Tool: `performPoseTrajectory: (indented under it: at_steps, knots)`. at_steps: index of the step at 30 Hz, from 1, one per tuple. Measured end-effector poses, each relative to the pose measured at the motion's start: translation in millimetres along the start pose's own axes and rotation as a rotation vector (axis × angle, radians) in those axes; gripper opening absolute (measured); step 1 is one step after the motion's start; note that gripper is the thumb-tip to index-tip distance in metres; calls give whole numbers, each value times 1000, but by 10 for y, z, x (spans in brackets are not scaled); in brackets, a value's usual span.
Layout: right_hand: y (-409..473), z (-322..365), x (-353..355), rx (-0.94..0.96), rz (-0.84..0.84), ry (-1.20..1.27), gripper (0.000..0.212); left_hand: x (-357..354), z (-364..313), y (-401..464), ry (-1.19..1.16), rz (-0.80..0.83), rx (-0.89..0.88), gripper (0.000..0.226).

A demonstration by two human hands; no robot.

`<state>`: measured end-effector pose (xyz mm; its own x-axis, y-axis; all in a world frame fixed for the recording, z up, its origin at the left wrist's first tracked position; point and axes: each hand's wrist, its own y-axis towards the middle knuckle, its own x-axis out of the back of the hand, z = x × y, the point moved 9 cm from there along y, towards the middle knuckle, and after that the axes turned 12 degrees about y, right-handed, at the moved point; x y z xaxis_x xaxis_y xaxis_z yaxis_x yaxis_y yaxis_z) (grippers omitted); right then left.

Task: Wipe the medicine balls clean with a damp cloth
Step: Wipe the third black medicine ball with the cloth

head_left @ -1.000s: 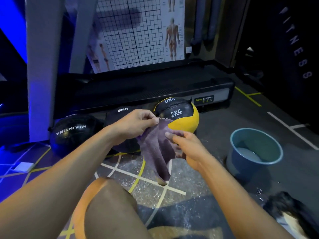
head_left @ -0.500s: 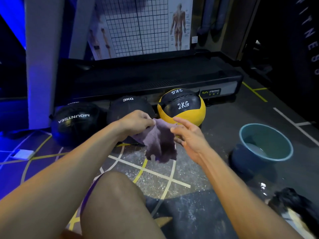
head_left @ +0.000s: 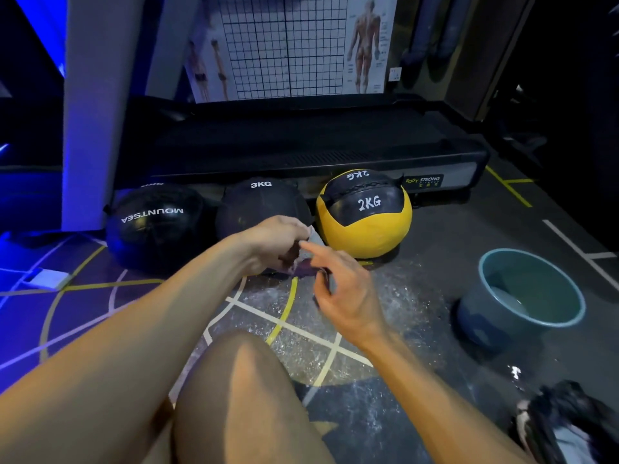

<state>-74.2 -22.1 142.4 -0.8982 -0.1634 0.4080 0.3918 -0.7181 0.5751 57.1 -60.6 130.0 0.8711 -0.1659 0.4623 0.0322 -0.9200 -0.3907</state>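
Three medicine balls sit in a row on the floor against a treadmill: a black one marked MOUNTSEA (head_left: pixel 154 226) at the left, a black 3KG ball (head_left: pixel 258 202) in the middle, and a yellow-and-black 2KG ball (head_left: pixel 365 216) at the right. In front of the 3KG ball my left hand (head_left: pixel 274 242) grips a bunched purple cloth (head_left: pixel 306 267), which is mostly hidden between my hands. My right hand (head_left: pixel 341 289) is against the cloth with its fingers curled around a fold and the forefinger stretched out.
A blue-green bucket (head_left: pixel 495 316) with water in it stands on the floor at the right. The black treadmill (head_left: pixel 301 145) lies behind the balls, a white pillar (head_left: pixel 97 105) at the left. My bare knee (head_left: pixel 241 390) is at bottom centre. A dark bundle (head_left: pixel 562 420) lies bottom right.
The cloth hung loose between my hands a second ago; now it is gathered into a small bunch. Both hands have moved closer to the 3KG ball.
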Motion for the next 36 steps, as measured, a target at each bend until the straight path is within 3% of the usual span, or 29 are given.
performPoseTrajectory:
  at_steps: [2, 5, 7, 9, 12, 15, 17, 19, 21, 24, 27, 29, 31, 34, 36]
  knots:
    - [-21, -105, -6, -174, 14, 236, 61, 53, 48, 39, -5, -29, -65, 17]
    - [53, -243, 199, -301, -159, 533, 46, 90, 54, 39, 10, -7, -210, 14]
    - [183, -423, 287, -358, -133, 458, 47, 96, 1, -2, -17, 59, -304, 14]
    - [279, -559, 93, -471, 120, 494, 57, 100, -74, -41, -15, 117, -389, 13]
    - [328, -614, -158, -576, 342, 626, 35, 121, -106, -31, 42, 134, -442, 15]
    - [383, -612, -143, -544, 314, 561, 9, 247, -58, 57, 97, 16, -457, 21]
    - [391, -615, -103, -550, 251, 565, 12, 383, -37, 110, 48, -92, -432, 20]
    - [408, -613, -45, -561, 177, 588, 17, 448, 42, 158, -178, -141, -300, 19]
    - [474, -546, 37, -546, 106, 619, 16, 325, 163, 196, -445, -53, -125, 36]
    - [596, -467, 210, -595, 7, 645, 17, -32, 167, 173, -478, 264, -105, 77]
    - [639, -531, 358, -695, -46, 651, 23, -221, 9, 115, -520, 433, -233, 67]
    - [637, -609, 454, -774, -84, 693, 23, -221, -86, 143, -563, 370, -276, 50]
    - [602, -653, 507, -844, -71, 769, 19, -208, -106, 187, -541, 253, -270, 57]
    - [436, -608, 493, -965, 81, 808, 17, -195, -111, 194, -526, 139, -262, 65]
    - [233, -632, 488, -1043, 159, 733, 29, -181, -109, 191, -526, 86, -265, 63]
